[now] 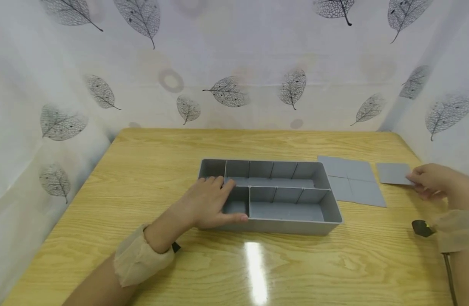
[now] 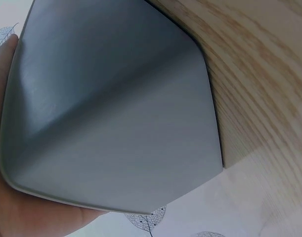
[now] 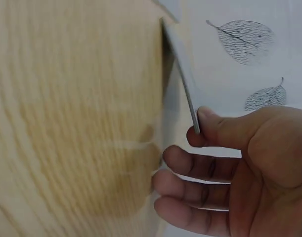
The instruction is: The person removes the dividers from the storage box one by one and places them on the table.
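A grey divided box (image 1: 288, 226) stands on the wooden table, its inside parted by a lengthwise wall and a cross wall on the left. My left hand (image 1: 209, 204) rests over the box's left end, thumb laid along the front rim and fingers spread above the left compartments. From the left wrist, the box's outer wall (image 2: 116, 143) fills the view, with part of that hand (image 2: 22, 212) at its rim. At the far right my right hand (image 1: 435, 180) pinches a thin grey panel (image 1: 394, 173) between thumb and forefinger; the other fingers curl loosely below.
Several flat grey panels (image 1: 353, 180) lie side by side just right of the box. A leaf-patterned curtain (image 1: 234, 51) hangs behind and beside the table (image 1: 150, 161). A dark cable (image 1: 450, 276) runs from the right wrist band (image 1: 458, 229).
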The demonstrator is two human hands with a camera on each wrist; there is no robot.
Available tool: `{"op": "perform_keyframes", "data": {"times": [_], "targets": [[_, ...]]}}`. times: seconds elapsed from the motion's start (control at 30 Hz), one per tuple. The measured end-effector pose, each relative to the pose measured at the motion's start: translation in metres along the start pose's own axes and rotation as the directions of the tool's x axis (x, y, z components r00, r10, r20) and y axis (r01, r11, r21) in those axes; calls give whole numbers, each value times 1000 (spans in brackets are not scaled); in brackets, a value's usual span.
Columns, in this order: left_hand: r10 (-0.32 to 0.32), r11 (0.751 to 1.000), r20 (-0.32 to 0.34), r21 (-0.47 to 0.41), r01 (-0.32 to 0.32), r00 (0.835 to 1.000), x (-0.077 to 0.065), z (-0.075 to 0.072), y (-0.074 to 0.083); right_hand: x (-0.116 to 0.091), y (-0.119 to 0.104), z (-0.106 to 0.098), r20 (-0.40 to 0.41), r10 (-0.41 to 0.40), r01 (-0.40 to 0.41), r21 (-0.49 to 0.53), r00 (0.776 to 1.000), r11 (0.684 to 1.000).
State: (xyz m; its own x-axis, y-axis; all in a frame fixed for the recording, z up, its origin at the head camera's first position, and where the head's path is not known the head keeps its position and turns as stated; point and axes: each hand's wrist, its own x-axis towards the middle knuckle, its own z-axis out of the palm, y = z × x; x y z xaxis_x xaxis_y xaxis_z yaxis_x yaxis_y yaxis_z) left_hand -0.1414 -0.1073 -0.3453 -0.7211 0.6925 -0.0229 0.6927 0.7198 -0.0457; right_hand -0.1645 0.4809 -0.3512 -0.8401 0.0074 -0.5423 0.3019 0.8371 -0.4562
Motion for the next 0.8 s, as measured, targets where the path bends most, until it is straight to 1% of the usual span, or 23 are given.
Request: {"op": "perform_keyframes", "data": {"times": [0.1, 0.23, 0.33, 0.43, 0.57, 0.7, 0.77, 0.8], "targets": [[0, 1000, -3, 4, 0, 1000, -2, 0, -1, 6, -3, 2, 16, -13, 13, 3, 1000, 1000], [-1, 1000, -10, 8, 1, 1000, -3, 0, -2, 11, -3, 2, 7, -43, 43, -45, 999, 998], [0, 1000, -16, 10, 0, 1000, -4, -1, -2, 15, -2, 2, 15, -60, 61, -66, 998, 996], [0, 1000, -14, 12, 0, 1000, -4, -1, -3, 18, -1, 2, 30, -59, 61, -56, 998, 997], [-5, 1000, -7, 11, 5, 1000, -6, -2, -3, 20, -1, 2, 36, -66, 68, -73, 997, 995], [-4, 1000, -6, 7, 4, 1000, -7, -3, -4, 22, -2, 3, 20, -92, 94, -123, 996, 988], [-4, 1000, -5, 5, 4, 1000, -7, -2, -4, 22, -1, 3, 13, -102, 103, -129, 995, 986], [-2, 1000, -6, 4, 2, 1000, -7, -2, -5, 22, -1, 4, -3, -108, 107, -140, 994, 984]]}}
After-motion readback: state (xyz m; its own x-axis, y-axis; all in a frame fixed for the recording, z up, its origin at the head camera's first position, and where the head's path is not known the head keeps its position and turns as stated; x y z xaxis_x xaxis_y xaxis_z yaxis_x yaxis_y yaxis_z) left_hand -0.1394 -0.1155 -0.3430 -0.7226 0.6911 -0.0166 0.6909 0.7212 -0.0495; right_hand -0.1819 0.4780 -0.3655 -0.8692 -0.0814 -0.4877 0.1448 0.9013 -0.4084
